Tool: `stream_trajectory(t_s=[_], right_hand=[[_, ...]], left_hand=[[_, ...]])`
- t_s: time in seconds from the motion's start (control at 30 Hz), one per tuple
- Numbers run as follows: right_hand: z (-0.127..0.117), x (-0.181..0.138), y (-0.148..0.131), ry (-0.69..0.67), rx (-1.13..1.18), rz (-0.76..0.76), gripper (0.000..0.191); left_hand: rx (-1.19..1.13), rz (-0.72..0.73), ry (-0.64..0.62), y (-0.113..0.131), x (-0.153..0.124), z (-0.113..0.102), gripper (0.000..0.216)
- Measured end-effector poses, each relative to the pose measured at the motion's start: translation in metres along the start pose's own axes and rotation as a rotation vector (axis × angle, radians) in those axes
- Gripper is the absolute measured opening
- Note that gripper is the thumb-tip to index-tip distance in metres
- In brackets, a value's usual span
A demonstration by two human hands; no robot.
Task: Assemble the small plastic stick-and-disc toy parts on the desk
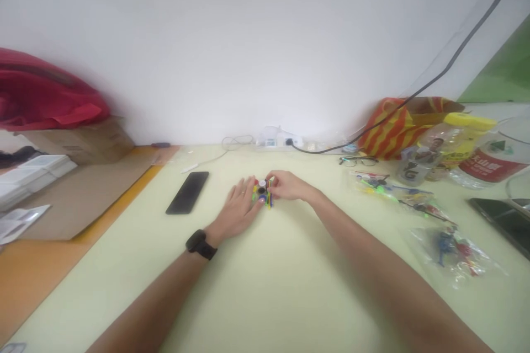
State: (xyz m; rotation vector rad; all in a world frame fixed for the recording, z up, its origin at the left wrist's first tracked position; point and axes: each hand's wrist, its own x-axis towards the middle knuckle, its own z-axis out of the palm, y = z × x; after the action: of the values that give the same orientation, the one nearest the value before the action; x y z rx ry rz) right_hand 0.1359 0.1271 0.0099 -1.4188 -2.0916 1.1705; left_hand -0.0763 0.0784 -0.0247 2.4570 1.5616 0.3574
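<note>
A small cluster of colourful plastic pieces (262, 190), with round white, black and blue parts and thin yellow and green ones, lies on the pale table ahead of me. My left hand (238, 207), a black watch (201, 244) on its wrist, rests flat at the cluster's left side, fingers stretched out and thumb touching its near edge. From the right, my right hand (285, 185) reaches in with thumb and forefinger pinched together at the cluster's right side. What sits between those fingertips is too small and blurred to make out. A black phone (187, 193) lies left of my left hand.
Clear bags of coloured plastic parts (459, 251) lie at right, near a tablet-like device (503, 220). Bottles (418, 160), a striped bag (387, 129) and eyeglasses (358, 160) stand behind. A power strip (277, 138) with a black cable lies by the wall. Cardboard (91, 193) is left.
</note>
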Motion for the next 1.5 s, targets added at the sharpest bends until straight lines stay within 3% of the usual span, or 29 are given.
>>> stream_trajectory(t_s=[0.13,0.23,0.27,0.33,0.4,0.53,0.63,0.73,0.8,0.93,1.03,1.13,1.23,1.37,1.5], right_hand=[[-0.019,-0.005,-0.005,-0.015,-0.077,-0.016,0.033],[-0.07,-0.024,0.003,-0.017,-0.142,0.009,0.041],[-0.093,-0.034,0.009,0.013,-0.18,0.053,0.038],[-0.138,-0.062,0.028,0.281,-0.351,0.242,0.03],[-0.175,-0.094,0.051,0.428,-0.413,0.388,0.024],[-0.206,-0.146,0.089,0.44,-0.388,0.611,0.007],[-0.206,-0.154,0.109,0.294,-0.228,0.675,0.012],[-0.201,-0.136,0.12,0.198,-0.193,0.576,0.017],[-0.197,-0.119,0.122,0.174,-0.229,0.543,0.031],[-0.182,-0.09,0.109,0.043,-0.373,0.529,0.056],[-0.17,-0.077,0.089,-0.024,-0.371,0.424,0.062],[-0.161,-0.07,0.07,0.0,-0.302,0.292,0.059],[-0.153,-0.066,0.051,0.085,-0.264,0.152,0.057],[-0.144,-0.066,0.022,0.211,-0.202,-0.019,0.07],[-0.134,-0.072,-0.006,0.335,-0.188,-0.187,0.065]], left_hand=[[-0.003,-0.01,0.011,0.0,-0.001,-0.001,0.079],[-0.032,0.002,0.027,0.0,-0.004,-0.002,0.079],[-0.044,0.002,0.033,0.0,-0.005,-0.003,0.078],[-0.061,-0.002,0.039,-0.002,-0.006,-0.003,0.078],[-0.068,-0.001,0.047,-0.004,-0.006,-0.002,0.077],[-0.076,0.01,0.068,-0.007,-0.005,0.001,0.077],[-0.086,0.0,0.086,-0.006,-0.005,-0.001,0.076],[-0.098,0.005,0.1,-0.003,-0.007,-0.004,0.076],[-0.098,0.02,0.106,-0.002,-0.008,-0.005,0.077],[-0.084,0.041,0.105,-0.002,-0.006,-0.004,0.078],[-0.092,0.058,0.101,-0.004,-0.005,-0.002,0.076],[-0.103,0.063,0.098,-0.004,-0.004,-0.002,0.074],[-0.093,0.06,0.085,-0.005,-0.005,-0.001,0.074],[-0.07,0.086,0.09,-0.008,-0.005,0.003,0.077],[-0.041,0.081,0.094,-0.01,-0.005,0.008,0.071]])
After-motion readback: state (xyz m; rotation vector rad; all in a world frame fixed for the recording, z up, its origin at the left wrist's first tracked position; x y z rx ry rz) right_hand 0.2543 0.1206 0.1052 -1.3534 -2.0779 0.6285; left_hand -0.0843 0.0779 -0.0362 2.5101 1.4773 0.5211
